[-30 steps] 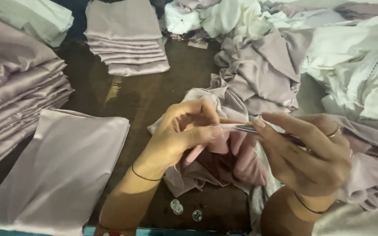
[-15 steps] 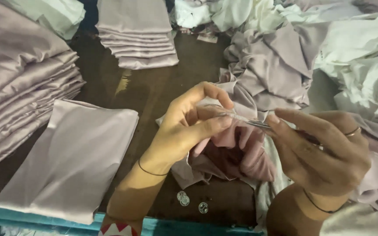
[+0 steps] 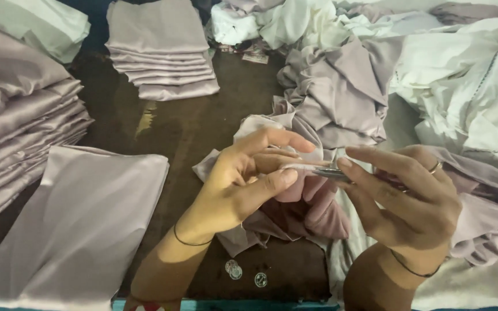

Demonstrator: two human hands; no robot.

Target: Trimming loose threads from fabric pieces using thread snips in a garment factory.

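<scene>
My left hand [image 3: 243,181] pinches an edge of a crumpled mauve-pink satin cloth [image 3: 309,210] between thumb and fingers, just above the dark table. My right hand [image 3: 407,198], with a ring and a thin wrist band, grips a small metal cutting tool [image 3: 327,171] whose tip meets the pinched edge by my left thumb. The tool's rear half is hidden inside my right hand. The cloth bunches beneath both hands.
Folded lilac satin pieces lie at the near left [image 3: 82,230], in a tall stack at the left edge [image 3: 18,132] and in a stack at the back [image 3: 162,52]. A heap of loose white and lilac cloth [image 3: 433,75] fills the right. Three small round discs [image 3: 234,270] lie on the dark table [image 3: 191,126].
Both hands have risen slightly and stay together on the cloth edge; the view has shifted a little, with the folded stacks sliding up and left.
</scene>
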